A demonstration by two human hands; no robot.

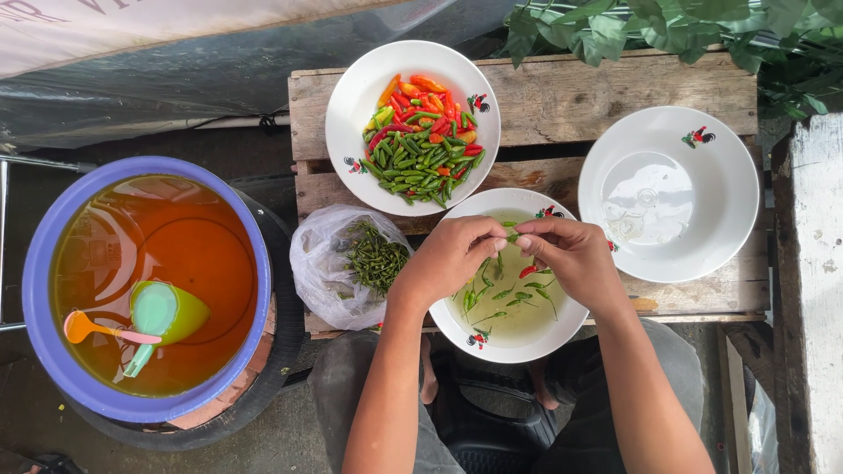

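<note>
Both my hands meet over a white bowl (pixel 457 329) of water with several green chilies and one red one floating in it. My left hand (pixel 452 254) and my right hand (pixel 571 256) pinch a small green chili (pixel 510 231) between their fingertips. Behind it stands a white bowl (pixel 351 96) heaped with green, red and orange chilies (pixel 421 140). To the left lies a clear plastic bag (pixel 320 263) holding green chili stems (pixel 376 257).
A white bowl (pixel 729 219) with a little water sits at the right on the wooden pallet (pixel 571 96). A blue basin (pixel 39 263) of orange liquid with a green scoop (pixel 162 316) and an orange ladle (pixel 83 326) stands left. Leafy plants (pixel 685 26) lie behind.
</note>
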